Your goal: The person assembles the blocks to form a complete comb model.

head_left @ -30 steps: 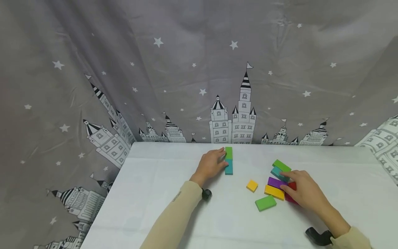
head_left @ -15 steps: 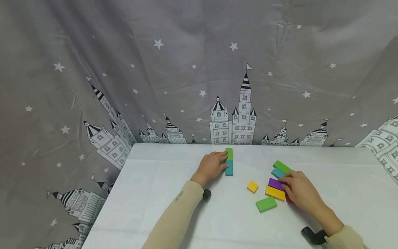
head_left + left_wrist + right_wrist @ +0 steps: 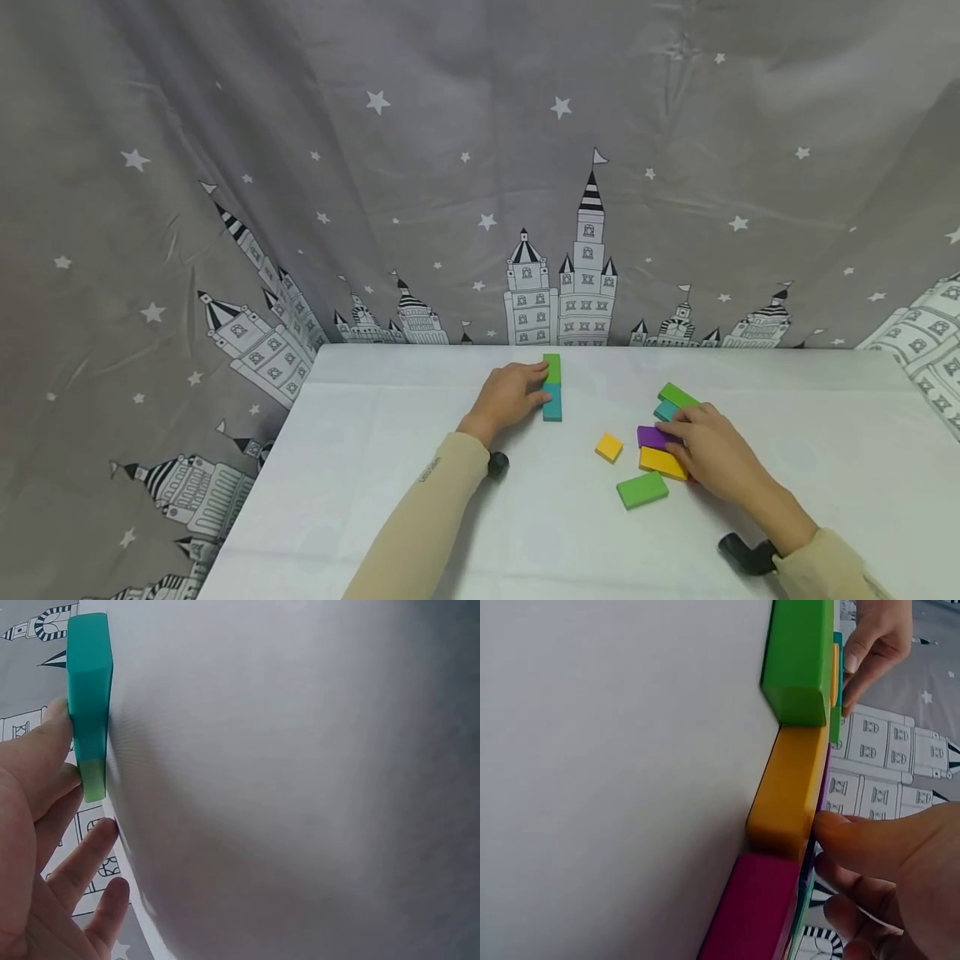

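Bracing a short line with the left hand (image 3: 504,396), pinching a smooth purple rectangular block (image 3: 651,437) with the right hand (image 3: 711,446).
Resting left thumb and fingers, spread apart, against one side of a smooth teal rectangular block (image 3: 552,407) and a smooth bright-green rectangular block (image 3: 552,368), set end to end on the white table (image 3: 315,475), seemingly to keep both aligned. Clamping right thumb and fingers on the purple one, just beside a yellow rectangular block (image 3: 662,463), likely for control. No container in view.

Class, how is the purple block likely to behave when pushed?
The purple block looks stiff, judging by its straight edges. Flat and low, it would likely slide rather than roll. A push might also nudge the long yellow block beside it.
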The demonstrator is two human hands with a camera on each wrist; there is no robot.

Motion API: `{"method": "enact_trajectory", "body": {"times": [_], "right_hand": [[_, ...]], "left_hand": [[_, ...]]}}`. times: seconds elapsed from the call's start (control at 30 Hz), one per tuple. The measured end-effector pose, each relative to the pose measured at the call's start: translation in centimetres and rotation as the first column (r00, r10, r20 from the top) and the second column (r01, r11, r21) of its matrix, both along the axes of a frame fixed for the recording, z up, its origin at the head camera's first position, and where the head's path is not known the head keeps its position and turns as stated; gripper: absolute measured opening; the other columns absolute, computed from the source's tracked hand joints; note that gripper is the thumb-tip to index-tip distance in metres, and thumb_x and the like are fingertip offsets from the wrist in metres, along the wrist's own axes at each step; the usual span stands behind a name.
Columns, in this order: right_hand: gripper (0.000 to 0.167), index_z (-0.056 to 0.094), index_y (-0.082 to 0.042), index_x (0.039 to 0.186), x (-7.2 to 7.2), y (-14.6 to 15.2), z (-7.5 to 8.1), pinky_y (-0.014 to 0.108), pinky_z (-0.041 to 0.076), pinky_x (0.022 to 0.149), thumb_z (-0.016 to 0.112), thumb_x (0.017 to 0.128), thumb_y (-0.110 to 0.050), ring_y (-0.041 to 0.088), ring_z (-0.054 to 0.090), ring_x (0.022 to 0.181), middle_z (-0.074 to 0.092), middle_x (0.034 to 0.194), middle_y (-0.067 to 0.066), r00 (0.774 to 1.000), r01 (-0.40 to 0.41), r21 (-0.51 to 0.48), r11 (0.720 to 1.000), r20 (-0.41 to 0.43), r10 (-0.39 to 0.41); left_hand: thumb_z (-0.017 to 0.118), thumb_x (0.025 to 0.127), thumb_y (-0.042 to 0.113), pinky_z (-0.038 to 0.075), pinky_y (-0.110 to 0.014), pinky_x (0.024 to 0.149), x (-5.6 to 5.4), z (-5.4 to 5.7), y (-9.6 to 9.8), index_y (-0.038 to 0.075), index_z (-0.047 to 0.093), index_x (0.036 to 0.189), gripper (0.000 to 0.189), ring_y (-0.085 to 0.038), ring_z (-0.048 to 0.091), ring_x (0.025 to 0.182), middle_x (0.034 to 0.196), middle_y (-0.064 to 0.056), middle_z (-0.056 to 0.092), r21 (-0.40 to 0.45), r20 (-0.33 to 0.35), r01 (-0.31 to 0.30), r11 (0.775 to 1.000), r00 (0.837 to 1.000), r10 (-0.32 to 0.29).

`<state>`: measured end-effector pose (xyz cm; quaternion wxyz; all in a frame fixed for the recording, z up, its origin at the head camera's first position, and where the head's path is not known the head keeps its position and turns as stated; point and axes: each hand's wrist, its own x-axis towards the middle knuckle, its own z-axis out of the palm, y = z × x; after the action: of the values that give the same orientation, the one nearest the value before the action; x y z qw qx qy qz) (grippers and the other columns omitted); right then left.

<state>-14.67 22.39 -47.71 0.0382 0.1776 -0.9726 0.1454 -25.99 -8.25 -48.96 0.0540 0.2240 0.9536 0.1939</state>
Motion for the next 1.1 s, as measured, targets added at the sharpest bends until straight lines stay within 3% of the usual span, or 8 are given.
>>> {"method": "enact_trajectory", "body": {"times": [0.33, 0.47, 0.67, 0.87, 1.1], "right_hand": [[0.026, 0.078, -0.009, 0.112, -2.3, -1.6, -0.3, 0.055, 0.051, 0.094, 0.074, 0.087, -0.001, 0.033, 0.056, 0.104, 0.066, 0.106, 0.008, 0.994, -0.103, -0.036, 0.994, -0.034, 0.102], [0.031, 0.074, -0.007, 0.119, -2.5, -2.2, -0.1, 0.057, 0.049, 0.095, 0.076, 0.088, -0.009, 0.037, 0.055, 0.107, 0.067, 0.113, 0.014, 0.999, -0.034, -0.049, 0.998, -0.012, 0.034], [0.058, 0.067, 0.006, 0.123, -1.7, -3.3, 0.1, 0.057, 0.049, 0.092, 0.082, 0.082, -0.032, 0.043, 0.056, 0.104, 0.066, 0.110, 0.024, 0.994, 0.106, -0.018, 0.994, 0.001, -0.106], [0.066, 0.065, 0.013, 0.117, -1.5, -3.7, -0.1, 0.057, 0.047, 0.095, 0.085, 0.077, -0.036, 0.042, 0.056, 0.103, 0.067, 0.106, 0.026, 0.991, 0.137, 0.019, 0.990, 0.002, -0.137], [0.063, 0.066, 0.008, 0.121, -1.8, -3.7, -0.4, 0.056, 0.048, 0.095, 0.086, 0.077, -0.033, 0.041, 0.055, 0.107, 0.065, 0.108, 0.024, 0.994, 0.110, -0.005, 0.994, 0.021, -0.110]], "left_hand": [[0.069, 0.095, 0.040, 0.037, -0.045, 0.115, 0.0, -0.1, 0.1, 0.019, 0.058, 0.142, 0.053, -0.019, 0.048, 0.137, 0.150, 0.013, 0.049, 0.008, 0.004, -0.007, 1.000, 1.000, 0.007], [0.069, 0.095, 0.040, 0.036, -0.044, 0.116, 0.0, -0.2, 0.1, 0.020, 0.058, 0.143, 0.053, -0.018, 0.047, 0.138, 0.151, 0.014, 0.048, -0.002, 0.002, -0.013, 1.000, 1.000, 0.013], [0.069, 0.095, 0.040, 0.034, -0.044, 0.117, 0.1, -0.1, 0.0, 0.020, 0.058, 0.143, 0.053, -0.018, 0.046, 0.138, 0.151, 0.014, 0.048, 0.012, 0.012, -0.025, 1.000, 1.000, 0.025], [0.068, 0.095, 0.040, 0.034, -0.044, 0.117, 0.1, -0.2, 0.1, 0.020, 0.057, 0.144, 0.054, -0.017, 0.046, 0.139, 0.152, 0.014, 0.047, 0.010, 0.016, -0.021, 1.000, 1.000, 0.021], [0.068, 0.095, 0.040, 0.034, -0.044, 0.117, 0.0, -0.2, 0.1, 0.021, 0.057, 0.144, 0.054, -0.017, 0.045, 0.139, 0.152, 0.015, 0.047, 0.005, 0.018, -0.027, 1.000, 0.999, 0.027]]}}
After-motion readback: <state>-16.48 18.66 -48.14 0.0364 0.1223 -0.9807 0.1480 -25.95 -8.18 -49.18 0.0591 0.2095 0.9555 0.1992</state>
